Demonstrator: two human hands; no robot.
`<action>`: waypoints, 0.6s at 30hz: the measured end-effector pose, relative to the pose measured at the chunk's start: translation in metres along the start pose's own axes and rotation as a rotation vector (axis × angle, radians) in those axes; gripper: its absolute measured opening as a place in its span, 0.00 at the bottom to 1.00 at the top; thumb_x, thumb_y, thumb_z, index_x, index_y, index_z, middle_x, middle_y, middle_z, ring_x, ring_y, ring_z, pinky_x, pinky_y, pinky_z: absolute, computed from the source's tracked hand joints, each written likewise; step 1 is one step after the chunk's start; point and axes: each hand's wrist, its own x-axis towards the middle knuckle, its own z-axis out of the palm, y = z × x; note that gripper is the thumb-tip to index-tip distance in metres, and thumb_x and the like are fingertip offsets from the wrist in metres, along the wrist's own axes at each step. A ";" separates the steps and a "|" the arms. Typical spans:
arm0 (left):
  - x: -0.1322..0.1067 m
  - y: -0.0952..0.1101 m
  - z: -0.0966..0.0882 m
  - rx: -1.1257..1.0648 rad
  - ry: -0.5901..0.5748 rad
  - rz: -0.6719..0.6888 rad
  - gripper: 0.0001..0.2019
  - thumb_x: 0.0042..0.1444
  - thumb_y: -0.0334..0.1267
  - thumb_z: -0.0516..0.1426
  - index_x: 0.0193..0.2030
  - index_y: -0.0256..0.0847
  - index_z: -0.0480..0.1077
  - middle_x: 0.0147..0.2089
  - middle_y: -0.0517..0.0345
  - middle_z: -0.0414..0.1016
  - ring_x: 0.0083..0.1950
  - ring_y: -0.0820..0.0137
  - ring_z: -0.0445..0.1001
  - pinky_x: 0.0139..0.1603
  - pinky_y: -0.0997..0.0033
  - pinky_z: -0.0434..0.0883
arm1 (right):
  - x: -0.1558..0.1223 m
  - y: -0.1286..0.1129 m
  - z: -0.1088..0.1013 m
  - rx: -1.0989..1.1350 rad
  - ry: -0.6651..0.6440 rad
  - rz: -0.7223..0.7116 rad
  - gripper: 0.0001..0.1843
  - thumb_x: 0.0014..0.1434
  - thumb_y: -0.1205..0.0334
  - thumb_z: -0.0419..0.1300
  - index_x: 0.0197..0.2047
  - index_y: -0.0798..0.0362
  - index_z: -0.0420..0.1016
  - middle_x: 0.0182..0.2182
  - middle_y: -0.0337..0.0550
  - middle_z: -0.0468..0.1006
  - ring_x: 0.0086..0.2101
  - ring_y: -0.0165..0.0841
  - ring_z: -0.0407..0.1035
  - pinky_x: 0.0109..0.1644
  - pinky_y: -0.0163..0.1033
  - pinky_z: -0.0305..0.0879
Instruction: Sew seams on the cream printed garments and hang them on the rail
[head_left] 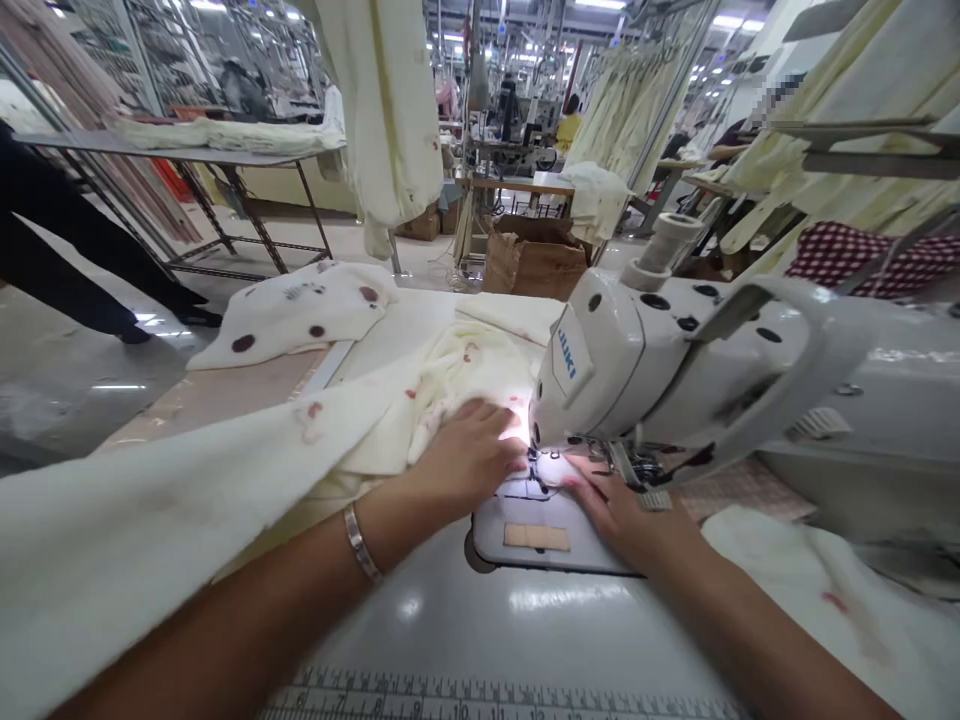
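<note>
Cream fabric [247,475] runs lengthwise up-right beneath splayed left hand [472,450]; right hand's [619,508] grip I cannot tell.

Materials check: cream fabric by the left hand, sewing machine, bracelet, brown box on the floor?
Cream fabric by the left hand: soft textile, matte, maybe fleece or knit; it bunches in rounded folds.
Sewing machine: glossy white casing, probably painted metal, going by its bright reflections.
Bracelet: likely silver-toned metal; shiny.
Box: looks like cardboard, matte brown, with ragged flaps.
</note>
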 end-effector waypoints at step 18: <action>-0.032 0.026 -0.012 0.084 -0.047 0.110 0.04 0.58 0.37 0.55 0.35 0.43 0.69 0.39 0.62 0.71 0.40 0.67 0.68 0.42 0.63 0.64 | -0.008 -0.046 -0.017 0.171 0.159 -0.731 0.10 0.61 0.55 0.54 0.40 0.45 0.75 0.34 0.32 0.79 0.33 0.30 0.69 0.38 0.37 0.59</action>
